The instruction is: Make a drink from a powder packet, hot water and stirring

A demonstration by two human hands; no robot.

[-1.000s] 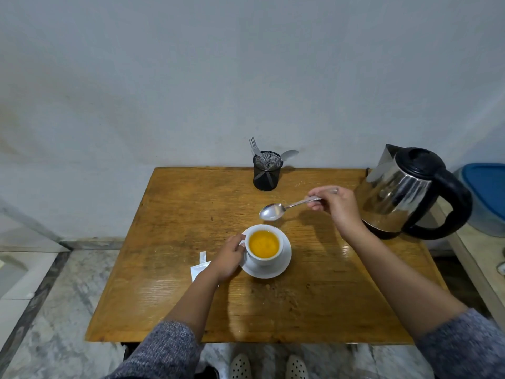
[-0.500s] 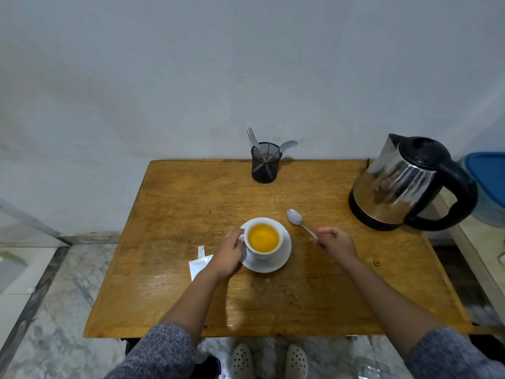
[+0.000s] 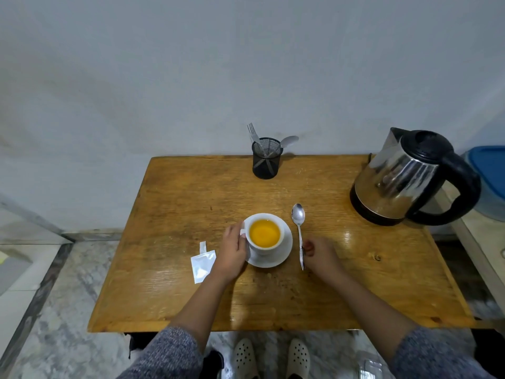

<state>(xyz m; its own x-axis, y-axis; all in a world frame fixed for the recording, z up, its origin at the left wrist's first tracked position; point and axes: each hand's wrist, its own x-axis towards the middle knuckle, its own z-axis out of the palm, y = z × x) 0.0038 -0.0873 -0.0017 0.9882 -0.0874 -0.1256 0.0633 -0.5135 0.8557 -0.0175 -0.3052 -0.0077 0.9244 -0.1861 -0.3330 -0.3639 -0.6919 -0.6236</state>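
Fingers of my left hand [image 3: 232, 250] curl round the cup [image 3: 264, 233] of orange drink on its saucer [image 3: 285, 251]. My right hand [image 3: 321, 254] has curled fingertips at the handle of the spoon [image 3: 298, 216], which lies on the counter [image 3: 191, 203]; I cannot tell whether they pinch it.

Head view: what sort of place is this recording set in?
Probably a home kitchen or dining corner: a stainless-steel electric kettle with black handle and a black mesh cutlery holder stand on a worn wooden table against a plain wall.
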